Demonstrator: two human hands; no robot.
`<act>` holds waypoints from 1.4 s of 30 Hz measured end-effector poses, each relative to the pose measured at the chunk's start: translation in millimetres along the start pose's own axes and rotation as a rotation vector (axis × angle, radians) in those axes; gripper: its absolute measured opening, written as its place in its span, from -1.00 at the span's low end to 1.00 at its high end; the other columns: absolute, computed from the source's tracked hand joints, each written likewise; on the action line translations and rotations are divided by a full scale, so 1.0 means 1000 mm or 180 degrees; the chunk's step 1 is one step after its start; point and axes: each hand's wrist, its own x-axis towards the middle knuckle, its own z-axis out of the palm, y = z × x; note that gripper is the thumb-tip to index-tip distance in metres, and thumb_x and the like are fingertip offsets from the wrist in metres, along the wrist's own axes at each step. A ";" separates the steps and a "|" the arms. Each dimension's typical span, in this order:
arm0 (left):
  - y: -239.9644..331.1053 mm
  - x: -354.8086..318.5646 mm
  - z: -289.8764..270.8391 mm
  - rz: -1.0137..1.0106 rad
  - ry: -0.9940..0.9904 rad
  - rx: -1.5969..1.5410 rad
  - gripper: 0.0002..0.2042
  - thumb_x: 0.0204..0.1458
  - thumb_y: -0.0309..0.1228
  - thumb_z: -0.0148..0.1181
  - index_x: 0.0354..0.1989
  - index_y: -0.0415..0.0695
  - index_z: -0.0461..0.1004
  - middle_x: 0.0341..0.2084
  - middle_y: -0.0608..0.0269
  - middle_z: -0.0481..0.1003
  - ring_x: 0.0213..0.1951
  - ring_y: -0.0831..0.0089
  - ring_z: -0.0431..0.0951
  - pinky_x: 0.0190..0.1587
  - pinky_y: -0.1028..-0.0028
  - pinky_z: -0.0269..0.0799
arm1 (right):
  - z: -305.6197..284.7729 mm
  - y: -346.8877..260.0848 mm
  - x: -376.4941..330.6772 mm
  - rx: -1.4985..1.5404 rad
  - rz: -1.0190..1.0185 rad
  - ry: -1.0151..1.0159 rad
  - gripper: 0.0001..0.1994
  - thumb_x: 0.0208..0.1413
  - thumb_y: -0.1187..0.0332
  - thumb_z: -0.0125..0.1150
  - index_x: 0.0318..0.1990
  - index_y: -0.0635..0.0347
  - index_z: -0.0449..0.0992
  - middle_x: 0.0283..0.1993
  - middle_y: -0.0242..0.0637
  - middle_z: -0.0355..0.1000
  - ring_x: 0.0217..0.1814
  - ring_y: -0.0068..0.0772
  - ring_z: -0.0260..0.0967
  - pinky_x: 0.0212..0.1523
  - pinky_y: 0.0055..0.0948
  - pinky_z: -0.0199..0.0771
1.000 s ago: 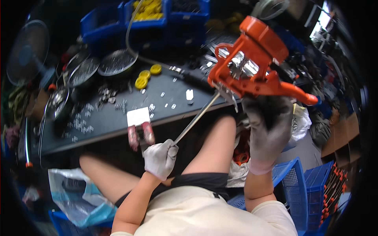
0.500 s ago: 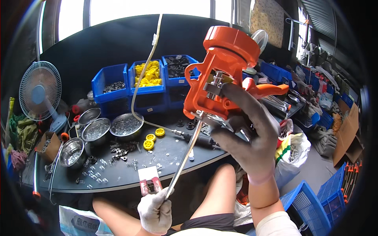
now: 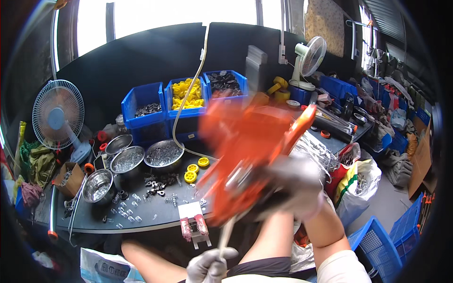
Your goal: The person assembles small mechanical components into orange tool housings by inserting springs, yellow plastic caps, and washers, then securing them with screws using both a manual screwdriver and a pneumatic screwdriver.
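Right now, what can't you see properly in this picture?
In the head view:
Orange lever-handled housing: details blurred.
Right grip: exact hold blurred.
Thin rod: lower end hidden by the left grip.
Plastic bag: bottom cut off by lower edge.
Parts in a metal bowl: too small to identify.

Dark-topped workbench (image 3: pixel 165 212) carried the lot. White square plate (image 3: pixel 189 210) sat at its front edge, two pink-wrapped prongs sticking out past it. Behind plate: three yellow spoked plastic wheels (image 3: pixel 190 177), close together; farther behind, a pale flexible hose (image 3: pixel 198 154) lay along the top. Left of plate: thin metal coil springs (image 3: pixel 171 199), then scattered small shiny clips (image 3: pixel 130 212). Left and behind plate: loose heap of small black and silvery parts (image 3: pixel 158 185). Well left of plate: deep round steel bowl (image 3: pixel 92 179). Between left and straight behind plate: wide shallow steel bowls (image 3: pixel 166 164), filled with small metallic bits, too fine to tell.
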 end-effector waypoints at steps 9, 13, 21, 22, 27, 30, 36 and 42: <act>-0.025 0.041 -0.039 -0.0028 0.0371 0.0946 -0.78 0.26 -0.37 -0.08 -0.35 -0.20 0.45 -0.67 0.36 0.33 -0.68 0.62 0.26 -0.52 0.53 0.21 | 0.026 -0.001 -0.016 0.0157 0.0125 -0.0944 -0.42 -0.27 0.59 0.35 0.07 0.25 0.47 -0.18 -0.14 0.53 -0.18 -0.18 0.54 -0.13 -0.37 0.52; -0.012 0.063 -0.066 0.0116 0.0617 0.0675 -0.37 0.03 -0.20 0.18 0.23 -0.20 0.10 -0.05 0.02 0.42 -0.14 0.36 0.53 -0.15 0.45 0.51 | 0.071 -0.009 -0.056 0.0181 0.1169 -0.1063 -0.61 -0.15 0.66 0.25 -0.07 0.25 0.53 -0.21 -0.18 0.53 -0.23 -0.32 0.54 -0.17 -0.43 0.51; -0.062 0.089 -0.085 0.0239 0.0759 0.2198 -0.41 -0.21 -0.42 0.36 0.06 -0.30 0.29 -0.12 0.12 0.45 -0.03 0.43 0.47 0.07 0.45 0.37 | 0.171 -0.037 -0.134 0.0623 0.2381 -0.0675 -0.74 0.02 0.60 0.13 -0.09 0.32 0.49 -0.14 -0.13 0.51 -0.10 -0.20 0.50 -0.04 -0.41 0.44; -0.072 0.082 -0.083 0.0349 0.0933 0.1722 -0.40 -0.31 -0.31 0.41 -0.02 -0.24 0.36 -0.19 0.07 0.47 -0.10 0.21 0.48 0.01 0.32 0.38 | 0.178 -0.050 -0.136 0.0787 0.2608 -0.0595 -0.74 0.02 0.60 0.12 -0.09 0.32 0.48 -0.13 -0.12 0.50 -0.08 -0.18 0.48 -0.02 -0.39 0.43; -0.083 0.054 -0.094 0.0958 0.0701 0.1719 -0.36 -0.43 -0.39 0.46 -0.03 -0.16 0.38 -0.18 0.20 0.50 -0.14 0.21 0.48 -0.01 0.34 0.37 | 0.174 -0.036 -0.168 0.0397 0.1715 -0.1026 -0.70 -0.11 0.52 0.27 -0.13 0.27 0.52 0.17 0.17 0.30 -0.15 -0.05 0.49 -0.17 -0.32 0.52; -0.095 0.044 -0.103 0.0567 0.0740 0.2230 -0.32 -0.47 -0.36 0.48 -0.01 -0.11 0.39 -0.16 0.21 0.49 -0.12 0.18 0.48 0.03 0.27 0.34 | 0.143 -0.019 -0.163 0.1898 0.2629 -0.1533 -0.75 -0.08 0.55 0.23 -0.17 0.29 0.54 0.17 0.14 0.32 -0.23 -0.16 0.52 -0.19 -0.39 0.52; -0.100 0.039 -0.112 0.1035 0.0548 0.3365 -0.26 -0.52 -0.18 0.49 0.01 -0.03 0.37 -0.07 0.31 0.47 0.12 0.20 0.37 0.25 0.12 0.04 | 0.149 0.095 -0.083 0.0919 0.2559 0.0128 -0.86 0.10 0.59 0.07 -0.25 0.40 0.55 -0.42 -0.37 0.48 -0.42 -0.70 0.33 -0.40 -0.66 0.34; -0.088 0.046 -0.111 0.1150 0.0356 0.3196 -0.30 -0.46 -0.26 0.53 -0.02 -0.13 0.38 -0.12 0.10 0.50 -0.02 0.14 0.50 0.15 0.11 0.28 | 0.225 0.224 -0.037 -0.0857 0.1649 -0.1221 -0.59 0.03 0.25 0.25 0.04 0.17 0.47 0.12 -0.06 0.36 0.06 0.00 0.40 0.12 -0.25 0.38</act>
